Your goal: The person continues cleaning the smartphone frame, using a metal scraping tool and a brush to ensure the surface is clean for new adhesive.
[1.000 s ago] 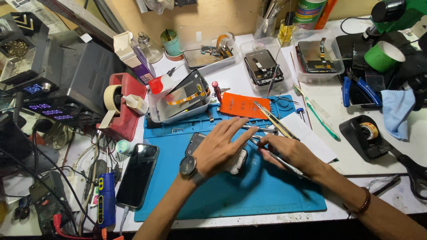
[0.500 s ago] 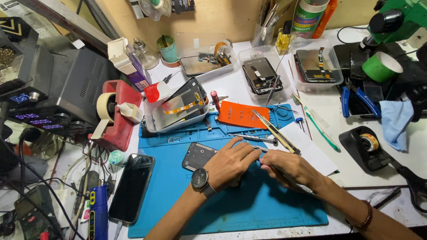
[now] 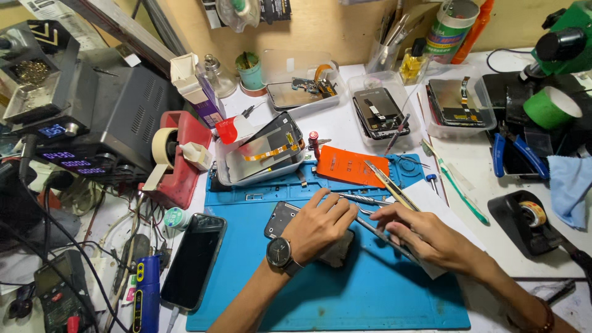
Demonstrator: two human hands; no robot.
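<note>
Across the cluttered tabletop (image 3: 468,166), on the blue mat (image 3: 345,290), your left hand (image 3: 317,225) presses the opened phone (image 3: 290,225) flat while your right hand's (image 3: 431,237) fingers pinch metal tweezers (image 3: 382,234).

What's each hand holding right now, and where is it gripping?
The left hand presses down on the dark phone lying on the blue mat, covering its right part. The right hand pinches a thin metal tool near its rear end.
</note>
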